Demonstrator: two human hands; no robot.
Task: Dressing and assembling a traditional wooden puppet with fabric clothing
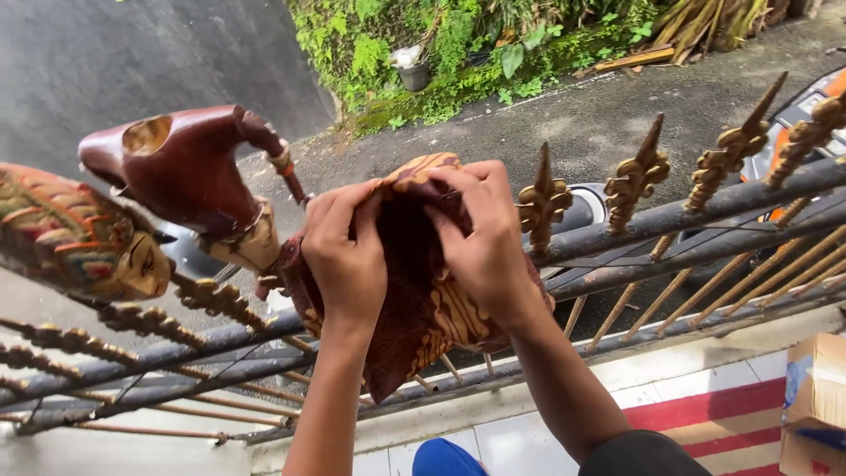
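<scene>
A wooden rod puppet with a dark red headdress and a pale carved face leans over a spiked metal fence. Its brown patterned batik skirt hangs across the top rail. My left hand grips the left side of the cloth near the top. My right hand pinches the cloth's upper edge on the right, fingers curled into the fabric. A second puppet head, painted in many colours with a golden face, rests on the fence at the far left.
Gold spear-shaped finials line the fence top. Beyond it lie a grey paved road, green plants and a scooter. Below are white tiles, a red striped mat, a cardboard box and a blue object.
</scene>
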